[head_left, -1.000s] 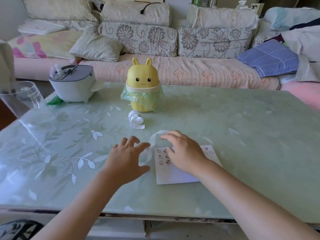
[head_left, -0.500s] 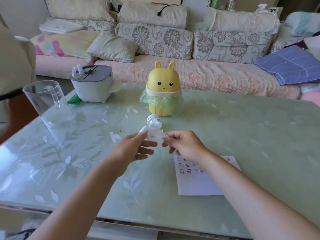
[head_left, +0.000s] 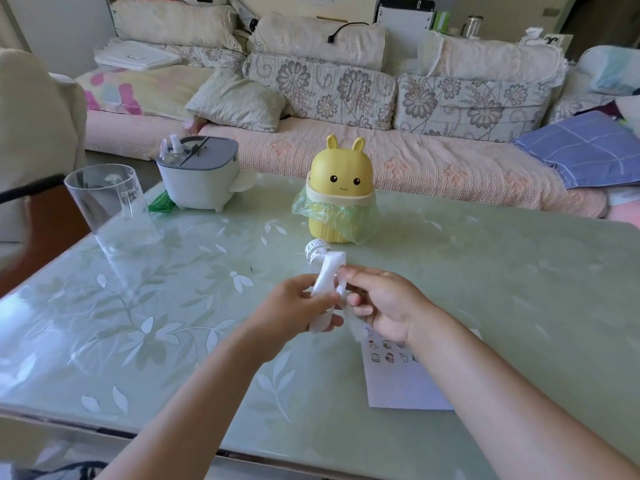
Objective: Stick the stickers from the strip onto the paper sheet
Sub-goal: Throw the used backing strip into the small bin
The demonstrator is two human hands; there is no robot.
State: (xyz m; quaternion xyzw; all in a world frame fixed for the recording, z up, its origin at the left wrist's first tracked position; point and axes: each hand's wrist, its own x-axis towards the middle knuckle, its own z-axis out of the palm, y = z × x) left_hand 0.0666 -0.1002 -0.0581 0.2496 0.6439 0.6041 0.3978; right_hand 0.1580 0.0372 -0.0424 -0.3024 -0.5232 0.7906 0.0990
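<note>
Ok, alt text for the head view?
Two hands hold a white sticker strip above a green table: the left hand grips it, the right hand pinches it. A paper sheet bearing small stickers lies near the right wrist; a yellow bunny-shaped bin stands behind.

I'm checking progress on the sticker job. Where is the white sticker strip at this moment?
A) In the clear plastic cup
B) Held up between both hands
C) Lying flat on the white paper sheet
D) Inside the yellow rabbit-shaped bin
B: the left hand and the right hand both pinch the white sticker strip, which is raised clear of the white paper sheet.
</note>
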